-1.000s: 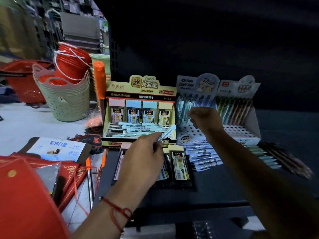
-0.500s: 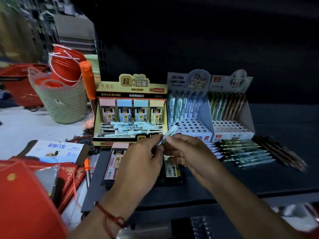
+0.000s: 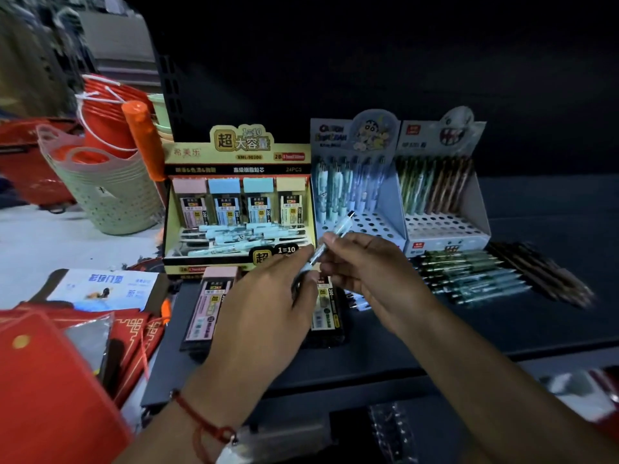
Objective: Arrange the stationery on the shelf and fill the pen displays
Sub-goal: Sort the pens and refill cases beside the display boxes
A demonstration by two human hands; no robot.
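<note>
Both hands meet in front of the displays on one clear light-blue pen. My left hand grips its lower end and my right hand pinches its middle; the tip points up and right. Behind stands a blue cartoon pen display with several pens in its back rows and empty holes in front. To its right is a white display of green and brown pens. A yellow lead-refill box on the left holds refill cases and several loose blue pens.
Loose green and dark pens lie on the dark shelf at the right. Refill cases lie flat before the yellow box. Stacked baskets, red buckets and an orange handle stand at left; red packets fill the lower left.
My right hand came back from the blue display and took hold of the pen that my left hand holds. The view shifted slightly left and closer.
</note>
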